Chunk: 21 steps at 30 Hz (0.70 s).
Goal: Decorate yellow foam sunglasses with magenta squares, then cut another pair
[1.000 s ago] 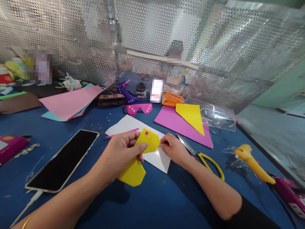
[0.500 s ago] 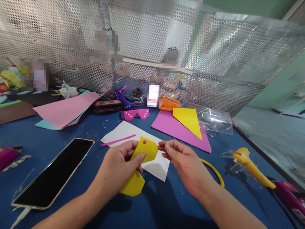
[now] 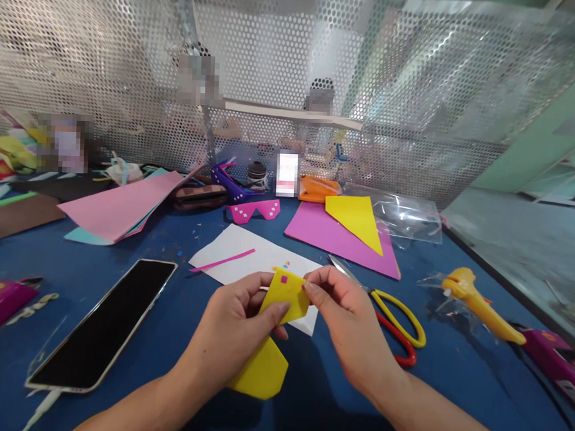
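My left hand is closed on a yellow foam cut-out and holds it above the blue table. A tiny pink square sits on the upper part of the cut-out. My right hand pinches the cut-out's right upper edge with thumb and fingertips. A white sheet lies under both hands, with a thin pink strip and small coloured bits on it. Scissors with yellow and red handles lie just right of my right hand.
A phone with a cable lies at the left. Pink sheets, pink pixel glasses, a magenta sheet with a yellow triangle, a yellow glue gun and plastic bags lie around. A perforated metal screen closes the back.
My right hand came back to the yellow cut-out and now pinches its edge. Both hands and the cut-out moved slightly lower and right. The scissors are uncovered.
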Available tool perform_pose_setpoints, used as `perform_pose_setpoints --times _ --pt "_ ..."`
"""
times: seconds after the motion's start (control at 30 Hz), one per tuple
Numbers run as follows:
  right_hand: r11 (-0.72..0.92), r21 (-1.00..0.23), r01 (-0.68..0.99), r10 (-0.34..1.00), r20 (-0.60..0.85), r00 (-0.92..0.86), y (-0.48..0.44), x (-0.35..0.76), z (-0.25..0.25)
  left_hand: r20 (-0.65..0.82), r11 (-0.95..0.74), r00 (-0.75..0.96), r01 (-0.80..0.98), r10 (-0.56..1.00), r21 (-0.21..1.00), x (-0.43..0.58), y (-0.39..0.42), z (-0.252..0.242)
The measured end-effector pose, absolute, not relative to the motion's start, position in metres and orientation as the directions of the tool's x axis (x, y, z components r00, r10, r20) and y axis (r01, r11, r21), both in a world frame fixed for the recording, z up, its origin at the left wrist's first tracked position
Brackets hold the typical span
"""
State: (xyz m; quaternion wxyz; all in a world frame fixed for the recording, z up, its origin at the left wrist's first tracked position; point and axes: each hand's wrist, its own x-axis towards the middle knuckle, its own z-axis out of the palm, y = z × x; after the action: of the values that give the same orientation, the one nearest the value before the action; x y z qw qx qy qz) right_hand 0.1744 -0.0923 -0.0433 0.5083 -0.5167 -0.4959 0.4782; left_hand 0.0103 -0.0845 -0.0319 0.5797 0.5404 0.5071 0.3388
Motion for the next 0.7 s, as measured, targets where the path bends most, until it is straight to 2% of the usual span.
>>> perform_pose_setpoints --times 0.17,0.33,0.57,0.7 --pt "0.021 -0.99 0.137 0.999 0.027 0.039 -0.093 0.1742 -0.0427 -0.259 0.226 0.215 0.165 0.942 0.96 0.0119 -0.0838 -0.0308" --pt "0.047 -0.975 0.215 0.994 0.067 0.089 -0.0926 0.175 -0.0407 -0.247 0.214 0.253 0.151 0.935 0.965 0.0116 -0.0855 -0.0273" --pt "0.064 -0.986 0.154 0.989 0.082 0.12 -0.0945 0.1741 -0.0393 -0.008 -0.002 0.076 0.127 0.997 0.992 0.0114 -0.0914 -0.0317" --pt "0.077 -0.979 0.188 0.986 0.102 0.13 -0.0958 0.1741 -0.0414 -0.04 0.019 0.192 0.108 0.981 0.994 0.0118 -0.0894 -0.0306"
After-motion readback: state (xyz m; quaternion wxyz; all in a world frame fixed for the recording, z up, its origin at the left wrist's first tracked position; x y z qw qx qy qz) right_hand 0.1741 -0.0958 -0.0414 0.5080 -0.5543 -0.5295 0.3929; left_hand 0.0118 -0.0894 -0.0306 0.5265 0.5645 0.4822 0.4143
